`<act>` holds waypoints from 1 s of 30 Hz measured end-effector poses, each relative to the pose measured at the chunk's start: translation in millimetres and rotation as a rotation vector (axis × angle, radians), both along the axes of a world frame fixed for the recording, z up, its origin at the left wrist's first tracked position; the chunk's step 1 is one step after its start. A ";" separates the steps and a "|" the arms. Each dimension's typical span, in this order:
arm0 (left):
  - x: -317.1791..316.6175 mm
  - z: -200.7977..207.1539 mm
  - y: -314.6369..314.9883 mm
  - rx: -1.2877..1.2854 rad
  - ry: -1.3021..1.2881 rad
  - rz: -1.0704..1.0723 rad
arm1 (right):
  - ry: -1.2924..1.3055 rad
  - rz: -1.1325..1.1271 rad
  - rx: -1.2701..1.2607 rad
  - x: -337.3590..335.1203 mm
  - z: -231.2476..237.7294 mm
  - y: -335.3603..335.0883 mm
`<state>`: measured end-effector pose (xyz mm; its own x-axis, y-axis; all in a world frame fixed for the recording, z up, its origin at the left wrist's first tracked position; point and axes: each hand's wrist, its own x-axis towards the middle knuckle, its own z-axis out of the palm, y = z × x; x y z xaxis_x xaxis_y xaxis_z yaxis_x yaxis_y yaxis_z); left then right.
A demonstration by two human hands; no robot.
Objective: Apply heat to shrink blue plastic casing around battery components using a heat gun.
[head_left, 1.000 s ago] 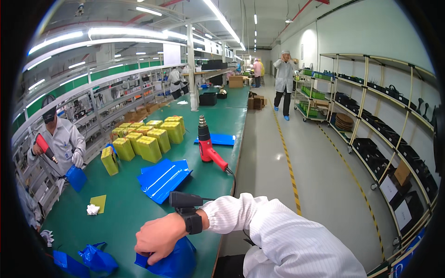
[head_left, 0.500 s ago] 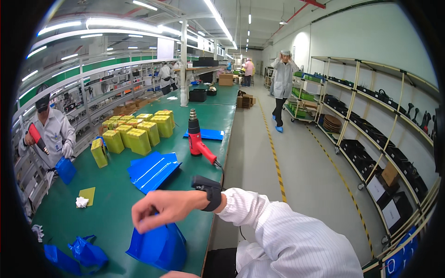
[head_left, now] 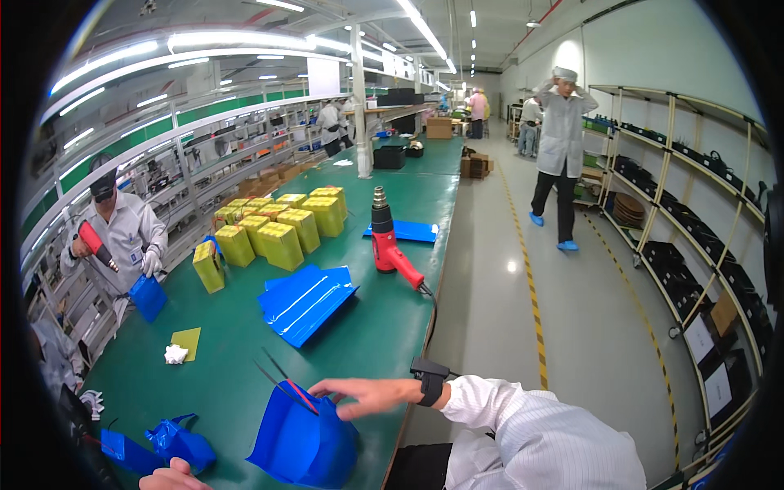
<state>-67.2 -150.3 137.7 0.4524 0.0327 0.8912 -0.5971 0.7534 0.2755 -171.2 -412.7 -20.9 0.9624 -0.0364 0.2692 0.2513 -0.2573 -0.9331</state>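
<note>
A glossy blue film-wrapped pack point(head_left: 306, 441) stands on the near part of the green table point(head_left: 237, 327), its upper film edge loose. One red and one black wire point(head_left: 287, 382) stick up from its top. My right hand point(head_left: 363, 396) is at the top right of this pack, fingers stretched out beside the wires, apparently holding nothing. Only part of my left hand point(head_left: 173, 476) shows at the lower edge, left of the pack; most of its fingers are cut off. Two smaller blue wrapped pieces point(head_left: 180, 441) lie further left.
A red heat gun point(head_left: 389, 241) stands nozzle up near the table's right edge. Flat blue sleeves point(head_left: 306, 302) lie beside it, with several yellow blocks point(head_left: 282, 245) behind. Across the table, a co-worker point(head_left: 118, 233) holds another heat gun and a blue pack. A person point(head_left: 561, 139) stands in the aisle.
My right hand has moved off the front of the blue pack to its right side, and its fingers have stretched out. The wires now show. The view has shifted left.
</note>
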 end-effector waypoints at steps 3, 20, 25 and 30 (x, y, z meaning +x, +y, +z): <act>8.3 -27.9 -4.8 0.018 0.076 0.169 | -0.110 0.075 -0.082 8.4 -0.2 10.6; 29.0 -224.8 20.5 1.212 0.256 0.223 | -0.165 0.043 -0.046 51.3 -20.9 24.0; 45.4 -209.4 -23.1 0.737 0.558 0.128 | -0.235 -0.207 -0.057 95.0 -26.4 38.4; 74.1 -221.0 -44.1 0.556 0.868 0.050 | -0.090 -0.256 -0.097 128.0 -38.8 26.8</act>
<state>6.9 -194.5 -83.2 0.9565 -0.2483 0.1534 -0.0536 0.3673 0.9286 -43.2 -385.9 -59.7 0.8974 -0.2448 0.3671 0.2472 -0.4102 -0.8779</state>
